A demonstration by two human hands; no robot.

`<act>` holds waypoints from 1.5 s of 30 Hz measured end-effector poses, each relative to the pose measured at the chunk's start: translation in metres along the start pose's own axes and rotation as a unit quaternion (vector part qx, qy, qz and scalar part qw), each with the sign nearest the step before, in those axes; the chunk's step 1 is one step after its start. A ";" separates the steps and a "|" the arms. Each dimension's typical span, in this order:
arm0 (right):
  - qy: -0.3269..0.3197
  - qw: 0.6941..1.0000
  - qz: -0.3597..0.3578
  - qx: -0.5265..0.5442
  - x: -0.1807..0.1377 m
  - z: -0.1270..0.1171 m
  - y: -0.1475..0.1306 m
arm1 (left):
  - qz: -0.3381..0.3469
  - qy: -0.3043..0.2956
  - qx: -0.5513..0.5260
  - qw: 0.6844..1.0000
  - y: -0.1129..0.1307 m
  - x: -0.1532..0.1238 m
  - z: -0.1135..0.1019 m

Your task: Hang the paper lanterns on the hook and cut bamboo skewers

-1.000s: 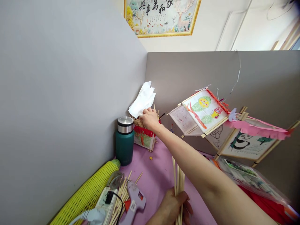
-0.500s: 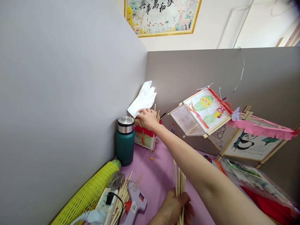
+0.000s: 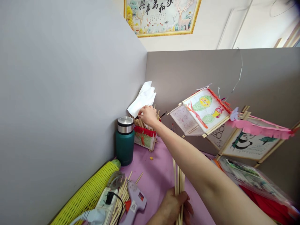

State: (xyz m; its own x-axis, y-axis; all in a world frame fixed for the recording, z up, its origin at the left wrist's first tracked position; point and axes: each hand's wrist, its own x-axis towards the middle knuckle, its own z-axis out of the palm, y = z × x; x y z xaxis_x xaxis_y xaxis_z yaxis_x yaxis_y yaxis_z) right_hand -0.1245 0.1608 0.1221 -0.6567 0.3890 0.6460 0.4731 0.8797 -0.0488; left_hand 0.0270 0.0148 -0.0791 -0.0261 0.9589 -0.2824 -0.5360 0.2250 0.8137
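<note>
My left hand (image 3: pixel 172 203) is wrapped round a bundle of thin wooden sticks (image 3: pixel 178 181), held upright low in the view. My right arm stretches across to the far corner. There my right hand (image 3: pixel 149 116), fingers bent and drawn together, is over a decorated holder (image 3: pixel 145 139) with red fringe and a drawing on its side. Several wooden sticks (image 3: pixel 140 122) stand in this holder. Whether a stick is between the right fingertips is too small to tell. A white sheet of paper (image 3: pixel 142 97) rises behind the hand, against the wall.
A green bottle (image 3: pixel 125 145) stands beside the holder. At lower left lie a glue gun (image 3: pixel 136 200), loose sticks (image 3: pixel 123 190), a power strip (image 3: pixel 106 200) and a yellow netted roll (image 3: pixel 87 193). Paper lanterns (image 3: pixel 206 107) hang at right, above plastic-wrapped packets (image 3: pixel 253 175).
My right hand has lifted slightly above the holder, its fingers drawn closer together. The left hand still grips its bundle, almost unmoved.
</note>
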 end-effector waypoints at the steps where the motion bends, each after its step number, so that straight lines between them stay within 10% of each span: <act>1: 0.012 1.000 0.007 0.008 0.002 -0.006 -0.001 | -0.003 0.004 0.002 1.000 0.000 -0.001 0.000; 9: 0.174 0.948 -0.039 0.263 -0.002 -0.095 0.000 | 0.007 0.003 0.011 1.000 0.000 -0.006 -0.004; 16: 0.209 0.866 0.014 0.454 -0.131 -0.184 0.000 | 0.009 0.002 -0.029 1.000 0.010 -0.017 -0.006; 21: 0.066 0.807 0.268 0.522 -0.245 -0.142 0.029 | -0.008 -0.087 -0.057 0.994 0.006 -0.017 -0.003; 26: 0.218 0.744 0.395 0.493 -0.302 -0.087 0.071 | -0.034 -0.175 -0.006 0.984 -0.001 -0.025 0.003; 32: 0.241 0.738 0.393 0.493 -0.316 -0.082 0.081 | -0.049 -0.199 0.052 0.977 -0.001 -0.031 0.006; 40: -0.042 0.688 0.281 0.668 -0.313 -0.079 0.033 | 0.017 -0.160 0.180 0.971 -0.011 -0.031 0.014; 45: 0.070 0.623 0.233 0.743 -0.298 -0.115 0.016 | 0.113 -0.136 0.232 0.956 -0.008 -0.033 0.019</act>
State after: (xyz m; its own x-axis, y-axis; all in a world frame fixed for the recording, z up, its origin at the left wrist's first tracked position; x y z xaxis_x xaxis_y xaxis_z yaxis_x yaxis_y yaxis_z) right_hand 0.1465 0.0272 0.0163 -0.5445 0.7609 0.3530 -0.5416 0.0025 -0.8407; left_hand 0.0480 -0.0155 -0.0668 0.1577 0.9873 0.0188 -0.1087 -0.0015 0.9941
